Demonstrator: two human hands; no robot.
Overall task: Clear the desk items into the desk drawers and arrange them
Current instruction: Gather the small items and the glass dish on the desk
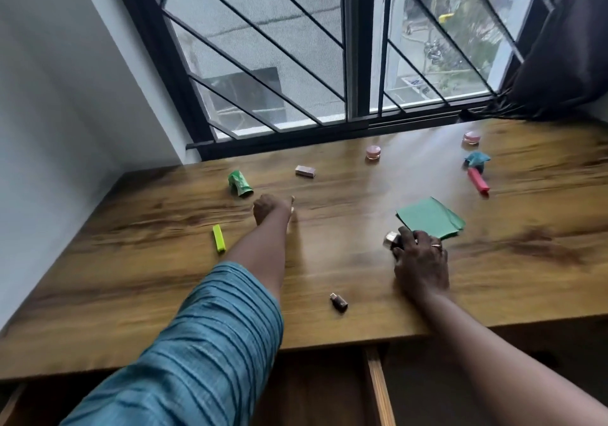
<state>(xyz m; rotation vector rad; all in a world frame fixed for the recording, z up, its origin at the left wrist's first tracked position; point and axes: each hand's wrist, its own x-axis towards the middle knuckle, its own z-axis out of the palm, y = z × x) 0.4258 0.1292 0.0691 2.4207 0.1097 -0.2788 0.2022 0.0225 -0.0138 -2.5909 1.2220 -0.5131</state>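
Small items lie scattered on the wooden desk (329, 261). My left hand (268, 208) reaches far across it, fingers curled, just right of a crumpled green wrapper (240, 183); what it holds, if anything, is hidden. My right hand (421, 261) rests on the desk and grips a small silvery block (391, 239) at its fingertips, beside a folded green paper (431, 216). A yellow-green stick (218, 238) lies left of my left arm. A small dark adapter (339, 302) sits near the front edge. A drawer (375, 389) stands open below the desk front.
Toward the window lie a small pinkish box (305, 171), two pink round jars (373, 153) (471, 137), a teal crumpled paper (476, 158) and a red stick (478, 180). A barred window backs the desk, a dark curtain (559, 47) hangs right, and a white wall stands left.
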